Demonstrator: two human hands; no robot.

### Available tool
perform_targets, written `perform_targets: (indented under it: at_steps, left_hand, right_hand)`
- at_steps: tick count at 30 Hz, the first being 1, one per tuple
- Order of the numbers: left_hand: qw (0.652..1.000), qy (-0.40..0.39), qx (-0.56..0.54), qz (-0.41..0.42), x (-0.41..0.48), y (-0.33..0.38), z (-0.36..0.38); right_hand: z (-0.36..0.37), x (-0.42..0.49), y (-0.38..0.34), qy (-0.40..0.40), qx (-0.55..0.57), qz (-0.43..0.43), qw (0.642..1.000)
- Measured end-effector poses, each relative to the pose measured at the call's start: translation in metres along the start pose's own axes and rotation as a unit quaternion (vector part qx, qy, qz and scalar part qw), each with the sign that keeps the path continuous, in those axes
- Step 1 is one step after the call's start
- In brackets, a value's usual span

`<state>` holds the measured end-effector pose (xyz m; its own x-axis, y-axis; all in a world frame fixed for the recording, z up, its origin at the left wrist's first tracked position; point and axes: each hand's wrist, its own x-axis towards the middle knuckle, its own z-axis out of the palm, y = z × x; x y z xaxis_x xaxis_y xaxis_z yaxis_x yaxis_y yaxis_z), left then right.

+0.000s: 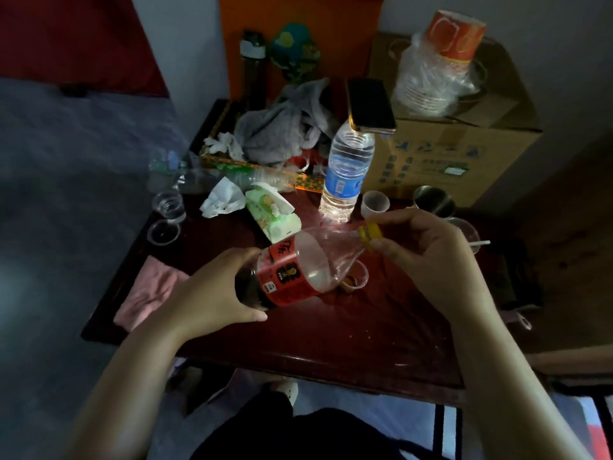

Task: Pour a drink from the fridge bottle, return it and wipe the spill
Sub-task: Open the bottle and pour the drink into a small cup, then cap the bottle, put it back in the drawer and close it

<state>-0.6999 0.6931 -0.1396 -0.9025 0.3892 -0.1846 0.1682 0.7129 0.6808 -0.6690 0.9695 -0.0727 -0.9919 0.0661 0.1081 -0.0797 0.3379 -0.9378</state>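
Left hand at 7 o'clock wraps the dark base of the cola bottle, which is tilted nearly flat over the red table. Right hand at 3 o'clock pinches the yellow cap at the bottle's neck. Clear cup sits under the neck. Pink cloth at 9 o'clock. Water bottle upright at 12, cardboard box beyond.

Dim, murky room with soft focus throughout, wide-angle bending at the edges, and deep shadows.
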Motion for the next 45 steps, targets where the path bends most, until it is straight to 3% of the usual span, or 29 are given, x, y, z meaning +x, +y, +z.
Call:
perform_targets:
  at_steps: [11,16,20,30,41,45]
  left_hand:
    - [0.992,0.065,-0.064,-0.087,-0.100,0.039,0.054]
    - [0.978,0.098,-0.116,-0.141,-0.160,0.059,0.060]
    - [0.968,0.156,-0.079,-0.183,-0.215,0.058,0.061]
    - [0.890,0.361,-0.089,-0.264,-0.343,0.040,0.070]
    - [0.816,0.486,-0.086,-0.302,-0.482,0.021,0.076]
    - [0.802,0.494,-0.066,-0.329,-0.543,0.013,0.062]
  right_hand:
    - [-0.026,-0.026,0.006,-0.199,0.053,-0.033,0.978]
    - [-0.009,-0.043,-0.013,-0.302,0.091,-0.062,0.947]
    - [0.020,-0.053,-0.037,-0.376,0.129,-0.077,0.915]
    - [0.121,-0.100,-0.092,-0.491,0.187,-0.177,0.832]
    - [0.228,-0.190,-0.174,-0.583,0.182,-0.244,0.753]
    - [0.268,-0.229,-0.211,-0.604,0.161,-0.285,0.727]
